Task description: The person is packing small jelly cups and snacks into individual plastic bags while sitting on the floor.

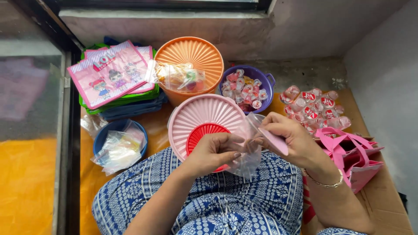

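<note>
My left hand (pixel 214 150) and my right hand (pixel 291 139) meet over my lap, both pinching a small clear plastic bag (pixel 247 150) that hangs open between them. My right hand also holds a flat pink piece (pixel 274 140) against the bag's mouth. Just behind my hands lies a pink ribbed lid (pixel 202 115) with a smaller red ribbed lid (pixel 204 130) on top of it.
An orange ribbed container (pixel 191 54) carries a clear packet of sweets (pixel 178 77). A purple colander (pixel 264 78) and the floor at right hold several small jelly cups (pixel 313 108). Cartoon-printed bags (pixel 111 74) are stacked far left, a blue bowl (pixel 102 139) of clear bags near left, pink tote bags (pixel 352 159) right.
</note>
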